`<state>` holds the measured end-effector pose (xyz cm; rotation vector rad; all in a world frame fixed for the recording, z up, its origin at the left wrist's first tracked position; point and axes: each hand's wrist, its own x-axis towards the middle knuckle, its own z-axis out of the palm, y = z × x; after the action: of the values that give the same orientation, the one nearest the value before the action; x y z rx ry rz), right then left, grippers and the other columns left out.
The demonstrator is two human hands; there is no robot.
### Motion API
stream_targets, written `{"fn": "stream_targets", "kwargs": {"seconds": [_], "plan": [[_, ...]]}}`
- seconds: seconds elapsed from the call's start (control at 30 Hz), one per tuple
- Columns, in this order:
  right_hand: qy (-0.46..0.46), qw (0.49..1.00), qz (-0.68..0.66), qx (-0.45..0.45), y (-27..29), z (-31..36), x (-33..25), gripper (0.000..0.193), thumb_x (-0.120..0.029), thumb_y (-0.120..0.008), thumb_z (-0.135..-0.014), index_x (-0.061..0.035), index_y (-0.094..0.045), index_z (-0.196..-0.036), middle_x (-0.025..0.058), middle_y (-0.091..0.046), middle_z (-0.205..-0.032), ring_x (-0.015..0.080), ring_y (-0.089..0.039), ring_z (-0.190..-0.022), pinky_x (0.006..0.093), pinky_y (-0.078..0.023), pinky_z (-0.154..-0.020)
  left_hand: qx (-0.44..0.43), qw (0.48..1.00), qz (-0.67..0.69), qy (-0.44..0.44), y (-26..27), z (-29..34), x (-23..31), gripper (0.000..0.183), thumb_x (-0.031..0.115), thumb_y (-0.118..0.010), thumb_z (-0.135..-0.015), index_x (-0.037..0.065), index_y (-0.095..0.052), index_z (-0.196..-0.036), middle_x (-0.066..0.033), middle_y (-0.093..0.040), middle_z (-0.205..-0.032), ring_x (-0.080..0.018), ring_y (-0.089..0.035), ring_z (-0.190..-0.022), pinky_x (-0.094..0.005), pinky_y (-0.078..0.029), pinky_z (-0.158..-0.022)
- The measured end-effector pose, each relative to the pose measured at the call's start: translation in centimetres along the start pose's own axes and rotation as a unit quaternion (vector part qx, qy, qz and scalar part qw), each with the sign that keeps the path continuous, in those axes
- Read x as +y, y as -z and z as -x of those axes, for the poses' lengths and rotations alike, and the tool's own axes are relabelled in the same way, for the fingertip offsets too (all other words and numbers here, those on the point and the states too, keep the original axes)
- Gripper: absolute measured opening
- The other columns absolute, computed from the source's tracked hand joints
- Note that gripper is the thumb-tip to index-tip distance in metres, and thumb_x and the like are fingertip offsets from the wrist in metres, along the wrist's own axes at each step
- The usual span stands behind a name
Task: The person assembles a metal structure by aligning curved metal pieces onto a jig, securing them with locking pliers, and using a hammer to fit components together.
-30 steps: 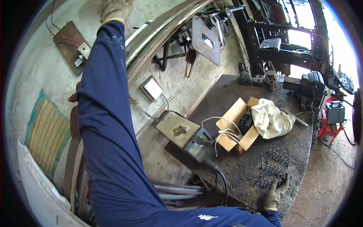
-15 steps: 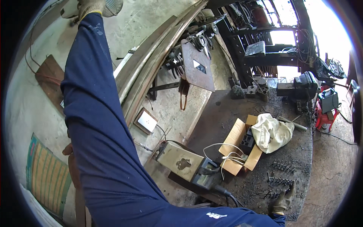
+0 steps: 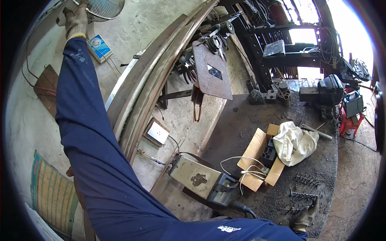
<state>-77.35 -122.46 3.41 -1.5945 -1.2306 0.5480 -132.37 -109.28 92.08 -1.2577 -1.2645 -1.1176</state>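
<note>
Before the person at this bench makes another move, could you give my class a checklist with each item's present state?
1. Left hand and right hand gloved: ok.
2. Left hand's hold on the round wire guard: cannot tell, cut off at the picture's edge.
3. Right hand clear of the bench vise: ok.
4. Workbench free of loose bits: not ok, small metal pieces lie near the right hand.
5. Cardboard box closed: not ok, flaps open.

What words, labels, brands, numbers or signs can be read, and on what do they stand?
None that I can quote reliably.
Blue garment: white mark, too small and blurred.
Green-edged sheet: any print too small.
Beige machine: front panel markings too small.
Blue-and-white panel: markings too small.
</note>
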Motion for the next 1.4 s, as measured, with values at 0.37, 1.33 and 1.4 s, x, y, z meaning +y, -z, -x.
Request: {"fn": "stream_targets", "kwargs": {"seconds": [0.37, 1.33, 1.4], "plan": [[-0.003, 1.000, -0.015, 0.013, -0.4, 0.4, 2.4, 0.087, -0.063, -0.045, -0.095, 0.0009, -0.037, -0.153, 0.0235, -0.048, -0.145, 0.0376, -0.046, -0.136, 0.0477, -0.033, -0.116, -0.015, 0.967, 0.236, 0.098, 3.9, 0.1, -2.6, 0.061, 0.020, -0.070, -0.094, 0.024, -0.034, -0.144, -0.0122, -0.064, -0.122, -0.0263, -0.070, -0.094, -0.0366, -0.064, -0.063], [0.023, 0.999, 0.039, 0.008, 0.0, -0.1, -0.7, 0.088, -0.069, -0.033, -0.099, 0.0023, -0.038, -0.151, 0.0266, -0.051, -0.140, 0.0416, -0.048, -0.131, 0.0510, -0.035, -0.111, 0.161, 0.943, -0.290, 0.022, -5.4, 2.7, 8.3, 0.127, 0.059, -0.092, -0.061, -0.002, -0.022, -0.148, -0.0288, -0.041, -0.139, -0.0450, -0.055, -0.127, -0.0564, -0.051, -0.103], [0.026, 0.999, 0.039, 0.010, 0.0, 0.0, -0.6, 0.088, -0.069, -0.033, -0.099, 0.0022, -0.038, -0.151, 0.0268, -0.051, -0.140, 0.0416, -0.048, -0.131, 0.0509, -0.036, -0.111, 0.156, 0.945, -0.286, 0.026, -5.4, 3.0, 8.5, 0.129, 0.058, -0.092, -0.060, -0.002, -0.020, -0.149, -0.0298, -0.039, -0.141, -0.0453, -0.055, -0.128, -0.0556, -0.051, -0.103]]}}
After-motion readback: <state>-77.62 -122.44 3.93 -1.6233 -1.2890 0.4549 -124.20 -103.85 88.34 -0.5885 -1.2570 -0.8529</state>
